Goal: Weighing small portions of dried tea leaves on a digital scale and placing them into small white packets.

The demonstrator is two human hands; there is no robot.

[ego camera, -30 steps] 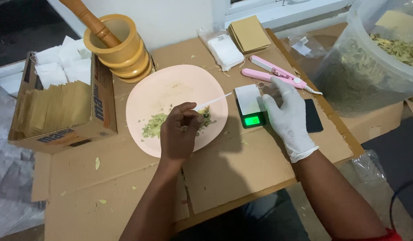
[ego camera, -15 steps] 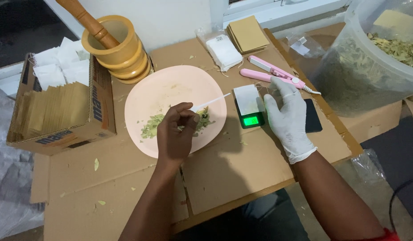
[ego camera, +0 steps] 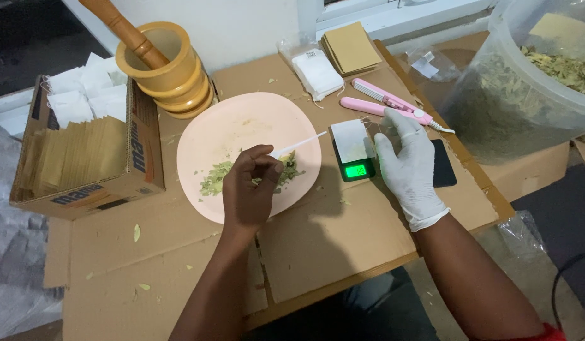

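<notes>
**Barely anything moved**

Since the last frame your left hand (ego camera: 249,189) only nudged a little over the pink plate (ego camera: 242,129), pinched on the white spoon (ego camera: 298,145). Its handle ran far-right toward the scale (ego camera: 354,151); the leaves (ego camera: 218,177) sat right under your fingers. Gloved right hand (ego camera: 409,167) lay flat, holding nothing, nearer the scale.

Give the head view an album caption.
Bare left hand spoons crushed leaves on a pink plate; gloved right hand beside scale.

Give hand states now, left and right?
Left hand: closed, pinching a thin white plastic spoon over the pink plate.
Right hand: gloved, open, holding nothing, beside small digital scale.
</notes>
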